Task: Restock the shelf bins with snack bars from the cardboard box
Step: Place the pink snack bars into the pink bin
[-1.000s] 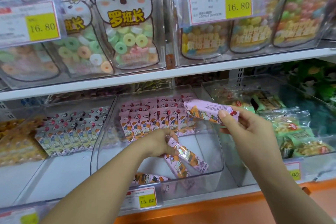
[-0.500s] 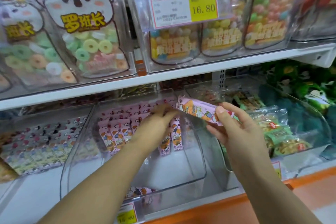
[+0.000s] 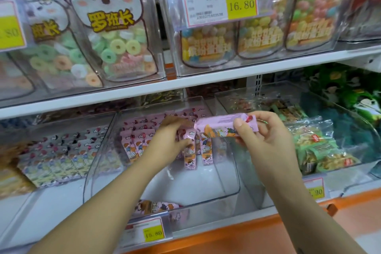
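Observation:
A clear plastic bin [image 3: 231,183] on the lower shelf holds rows of pink snack bars [image 3: 136,140] standing upright at its back. My left hand [image 3: 173,140] reaches into the bin and pinches the top of one upright pink bar [image 3: 189,159] at the right end of the front row. My right hand [image 3: 266,138] holds another pink snack bar [image 3: 222,127] sideways above the bin's right wall, thumb on top. One bar [image 3: 156,207] lies flat at the bin's front. The cardboard box is out of view.
A bin of pale blue-and-yellow bars [image 3: 55,159] stands to the left, a bin of green snack packets [image 3: 317,150] to the right. Bags of ring candies [image 3: 115,33] fill the upper shelf [image 3: 206,80]. Price tags [image 3: 152,232] hang on the orange shelf edge.
My left hand carried a bar from the bin's front up to the back row and stood it upright there. My right hand kept its bar, shifting slightly. The camera view moved right.

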The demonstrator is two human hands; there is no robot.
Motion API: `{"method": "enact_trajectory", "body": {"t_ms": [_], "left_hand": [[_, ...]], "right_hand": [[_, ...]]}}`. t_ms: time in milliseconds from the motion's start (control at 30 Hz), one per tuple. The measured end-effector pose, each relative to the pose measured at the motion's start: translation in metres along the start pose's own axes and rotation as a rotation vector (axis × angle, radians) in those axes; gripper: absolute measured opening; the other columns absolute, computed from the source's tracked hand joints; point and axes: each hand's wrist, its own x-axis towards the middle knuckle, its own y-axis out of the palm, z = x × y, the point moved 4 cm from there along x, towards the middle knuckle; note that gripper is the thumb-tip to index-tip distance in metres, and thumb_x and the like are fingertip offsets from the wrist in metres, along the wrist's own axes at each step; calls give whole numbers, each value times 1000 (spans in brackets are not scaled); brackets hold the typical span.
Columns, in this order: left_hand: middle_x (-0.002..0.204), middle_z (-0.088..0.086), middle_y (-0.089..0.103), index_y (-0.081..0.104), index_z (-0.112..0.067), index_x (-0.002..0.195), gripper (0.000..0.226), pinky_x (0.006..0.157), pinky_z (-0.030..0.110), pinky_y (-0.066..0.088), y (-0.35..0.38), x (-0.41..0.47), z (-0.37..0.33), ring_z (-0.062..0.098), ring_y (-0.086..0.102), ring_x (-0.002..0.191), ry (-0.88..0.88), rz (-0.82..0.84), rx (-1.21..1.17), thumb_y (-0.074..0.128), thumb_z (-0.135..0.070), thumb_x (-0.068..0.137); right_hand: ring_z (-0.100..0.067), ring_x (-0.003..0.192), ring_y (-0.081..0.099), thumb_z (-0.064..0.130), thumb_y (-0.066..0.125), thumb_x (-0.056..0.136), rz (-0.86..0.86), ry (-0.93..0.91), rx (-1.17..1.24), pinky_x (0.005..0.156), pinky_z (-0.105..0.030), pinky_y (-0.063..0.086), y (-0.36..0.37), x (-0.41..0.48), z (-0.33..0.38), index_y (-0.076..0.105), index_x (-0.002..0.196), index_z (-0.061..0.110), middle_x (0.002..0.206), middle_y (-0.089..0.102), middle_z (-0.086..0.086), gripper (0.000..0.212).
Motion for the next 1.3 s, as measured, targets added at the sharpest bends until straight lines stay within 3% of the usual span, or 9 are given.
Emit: {"method": "enact_trajectory", "body": {"t_ms": [100, 233, 400, 500, 633, 733, 900, 1067, 1300], "left_hand": [[127, -7, 53, 54, -38, 101, 36, 79, 17, 49, -16, -16, 0, 15, 61, 99, -52, 4, -202, 60, -5, 88], [124, -13, 60, 58, -37, 114, 45, 88, 22, 50, -30, -42, -18, 3, 58, 112, -30, 256, -594, 63, -1, 87], [102, -17, 67, 62, -36, 106, 33, 88, 32, 52, -34, -48, -19, 1, 62, 99, 30, 124, -394, 74, -18, 81], [96, -11, 66, 62, -24, 103, 26, 84, 40, 53, -30, -43, 1, 12, 63, 90, -90, 35, -308, 74, -20, 80], [80, -6, 53, 45, -17, 96, 27, 59, 16, 40, -13, -39, 21, 9, 52, 69, -262, 88, -113, 70, -16, 84], [77, -2, 49, 41, -14, 101, 29, 53, 23, 34, 4, -32, 24, 13, 47, 66, -318, 143, -30, 67, -15, 87], [105, 12, 62, 40, -11, 124, 44, 70, 32, 42, 24, -21, 20, 22, 52, 82, -363, 140, 19, 66, -15, 88], [67, -6, 45, 36, -6, 126, 44, 54, 23, 36, 28, -14, 19, 12, 48, 62, -328, 81, 79, 62, -11, 91], [79, 3, 56, 34, -9, 128, 55, 60, 30, 43, 19, -16, 20, 21, 56, 74, -357, 114, 74, 68, -19, 86]], "right_hand": [[1, 54, 56, 20, 67, 85, 124, -76, -163, 51, -14, 43, 15, -1, 2, 58, 91, 23, 63, 63, 16, 11], [2, 45, 48, 20, 68, 85, 223, -127, -262, 44, -8, 32, 34, -5, 2, 60, 93, 19, 48, 53, 23, 11], [0, 51, 54, 27, 71, 81, 272, -159, -371, 54, -17, 46, 49, -9, 0, 62, 94, 28, 58, 61, 14, 16], [-1, 78, 63, 26, 70, 82, 199, -126, -320, 74, -22, 55, 43, -6, -1, 59, 100, 35, 86, 67, 10, 22], [-5, 95, 61, 18, 66, 86, 77, -140, -309, 90, -29, 51, 29, 0, 2, 58, 100, 33, 97, 63, 14, 22], [1, 93, 59, 16, 64, 87, 113, -125, -354, 88, -23, 49, 29, -2, -3, 59, 102, 31, 95, 61, 18, 22], [5, 94, 57, 12, 64, 88, 139, -140, -401, 85, -17, 48, 27, -1, -9, 60, 103, 30, 96, 60, 21, 24], [9, 96, 54, 14, 62, 88, 178, -150, -447, 86, -10, 45, 27, -2, -10, 59, 104, 30, 98, 57, 23, 23], [4, 89, 56, 16, 62, 88, 184, -162, -499, 81, -13, 47, 27, -5, -9, 60, 104, 29, 93, 61, 16, 20]]}}
